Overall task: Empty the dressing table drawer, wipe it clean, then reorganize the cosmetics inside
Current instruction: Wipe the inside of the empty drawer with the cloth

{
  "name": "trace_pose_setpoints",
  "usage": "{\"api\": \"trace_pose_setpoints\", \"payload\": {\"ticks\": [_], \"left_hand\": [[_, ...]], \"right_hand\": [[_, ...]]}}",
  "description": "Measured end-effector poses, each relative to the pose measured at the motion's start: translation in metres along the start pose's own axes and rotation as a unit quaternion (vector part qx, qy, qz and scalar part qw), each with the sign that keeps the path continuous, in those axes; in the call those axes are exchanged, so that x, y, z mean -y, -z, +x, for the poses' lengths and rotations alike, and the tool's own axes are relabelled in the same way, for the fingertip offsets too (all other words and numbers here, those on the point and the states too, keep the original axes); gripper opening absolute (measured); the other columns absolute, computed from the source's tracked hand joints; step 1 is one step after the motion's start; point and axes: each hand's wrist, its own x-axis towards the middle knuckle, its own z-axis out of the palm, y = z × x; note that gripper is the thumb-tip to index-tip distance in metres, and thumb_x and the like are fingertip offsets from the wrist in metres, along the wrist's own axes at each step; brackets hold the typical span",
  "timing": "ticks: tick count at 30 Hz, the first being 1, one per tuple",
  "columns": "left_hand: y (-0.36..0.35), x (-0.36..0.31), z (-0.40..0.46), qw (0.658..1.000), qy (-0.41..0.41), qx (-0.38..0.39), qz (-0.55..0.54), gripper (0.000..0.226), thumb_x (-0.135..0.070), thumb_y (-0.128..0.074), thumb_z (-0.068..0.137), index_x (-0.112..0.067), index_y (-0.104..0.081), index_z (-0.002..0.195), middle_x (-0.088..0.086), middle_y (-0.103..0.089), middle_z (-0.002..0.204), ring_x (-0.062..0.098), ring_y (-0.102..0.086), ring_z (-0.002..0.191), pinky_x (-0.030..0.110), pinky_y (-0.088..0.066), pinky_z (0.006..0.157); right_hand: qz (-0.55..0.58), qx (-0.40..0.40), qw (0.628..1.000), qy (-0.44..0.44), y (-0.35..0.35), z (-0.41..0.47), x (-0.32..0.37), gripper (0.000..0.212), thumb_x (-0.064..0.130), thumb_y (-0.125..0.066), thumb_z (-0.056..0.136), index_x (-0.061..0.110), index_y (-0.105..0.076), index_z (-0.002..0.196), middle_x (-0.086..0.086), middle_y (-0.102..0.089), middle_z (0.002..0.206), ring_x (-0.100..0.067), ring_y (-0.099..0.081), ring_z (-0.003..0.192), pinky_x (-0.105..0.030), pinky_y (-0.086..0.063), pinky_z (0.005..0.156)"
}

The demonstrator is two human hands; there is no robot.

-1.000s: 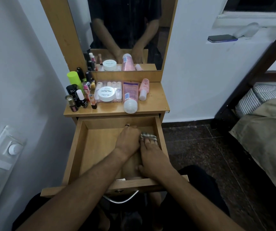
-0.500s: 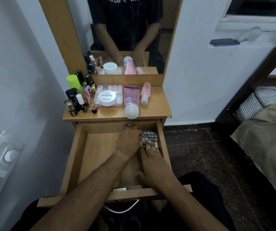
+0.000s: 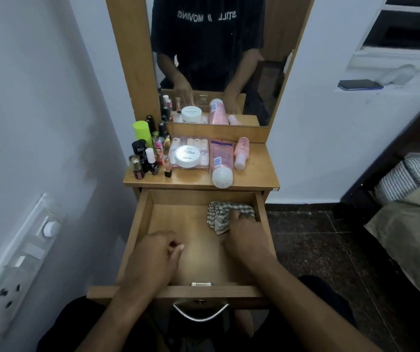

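The wooden drawer (image 3: 173,224) stands pulled out, holding only a crumpled striped cloth (image 3: 220,217) in its back right corner. My right hand (image 3: 248,240) presses on the cloth, its fingertips on the fabric. My left hand (image 3: 153,257) hovers over the drawer's front left part, fingers loosely curled, holding nothing. The cosmetics stand on the dressing table top (image 3: 257,174): a white round jar (image 3: 187,156) on a clear box, a large pink tube (image 3: 221,161), a small pink bottle (image 3: 240,153), a green-capped can (image 3: 143,132) and several small bottles and lipsticks (image 3: 150,161).
A mirror (image 3: 216,59) rises behind the table top. A wall with a switch panel (image 3: 18,260) is close on the left. A dark phone (image 3: 360,84) lies on a white ledge at right. A bed (image 3: 412,219) stands right of the dark stone floor.
My left hand has drawn back from the drawer's rear toward its front left. The cloth under my right hand now shows more, in the back right corner. The view has tilted up.
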Motion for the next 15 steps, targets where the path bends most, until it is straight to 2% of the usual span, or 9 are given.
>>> {"api": "trace_pose_setpoints", "payload": {"ticks": [2,4,8,11,13,15], "left_hand": [[0.002,0.007,-0.007,0.999,0.048,-0.009,-0.019,0.003,-0.029,-0.075,0.087,-0.029,-0.074,0.084,-0.018,-0.070,0.077,-0.002,-0.063,0.070,0.024,-0.054,0.066],[0.002,0.004,-0.010,0.997,0.071,-0.024,-0.031,0.004,-0.026,-0.075,0.087,-0.026,-0.073,0.084,-0.015,-0.070,0.078,0.001,-0.063,0.071,0.029,-0.055,0.069],[0.005,0.002,-0.009,0.984,0.095,-0.106,-0.105,0.010,-0.021,-0.072,0.089,-0.029,-0.070,0.095,-0.019,-0.066,0.091,-0.004,-0.061,0.085,0.023,-0.050,0.074],[0.014,0.011,-0.012,0.940,0.168,-0.203,-0.215,0.017,-0.020,-0.069,0.091,-0.036,-0.068,0.096,-0.020,-0.067,0.097,-0.006,-0.061,0.092,0.019,-0.045,0.075],[0.018,0.016,-0.013,0.900,0.213,-0.265,-0.273,0.017,-0.021,-0.069,0.090,-0.038,-0.068,0.091,-0.019,-0.070,0.093,-0.004,-0.064,0.089,0.018,-0.045,0.072],[0.018,0.018,-0.012,0.875,0.226,-0.297,-0.307,0.020,-0.021,-0.069,0.089,-0.041,-0.067,0.087,-0.017,-0.072,0.091,-0.001,-0.066,0.089,0.022,-0.048,0.075]], "right_hand": [[-0.052,-0.058,0.997,0.028,0.003,0.006,-0.002,0.050,0.029,-0.055,0.093,0.022,-0.042,0.141,-0.009,-0.062,0.124,-0.029,-0.055,0.113,-0.039,-0.044,0.092],[-0.104,-0.087,0.989,0.053,0.002,0.012,-0.005,0.041,0.031,-0.050,0.097,0.028,-0.049,0.137,-0.006,-0.056,0.125,-0.026,-0.051,0.112,-0.039,-0.042,0.093],[-0.037,-0.027,0.997,0.055,-0.006,0.021,-0.006,0.043,0.027,-0.048,0.102,0.024,-0.048,0.145,-0.008,-0.050,0.140,-0.027,-0.047,0.125,-0.036,-0.045,0.101],[-0.004,-0.026,0.999,0.040,-0.008,0.025,0.007,0.041,0.028,-0.048,0.103,0.018,-0.049,0.143,-0.011,-0.051,0.137,-0.029,-0.048,0.125,-0.037,-0.048,0.096],[-0.007,-0.022,0.999,0.040,-0.010,0.027,0.024,0.034,0.025,-0.047,0.104,0.013,-0.055,0.135,-0.014,-0.055,0.131,-0.029,-0.055,0.117,-0.036,-0.051,0.090],[-0.009,-0.007,0.999,0.044,-0.009,0.028,0.044,0.027,0.015,-0.048,0.102,0.008,-0.060,0.125,-0.015,-0.060,0.125,-0.028,-0.062,0.108,-0.034,-0.053,0.086]]}}
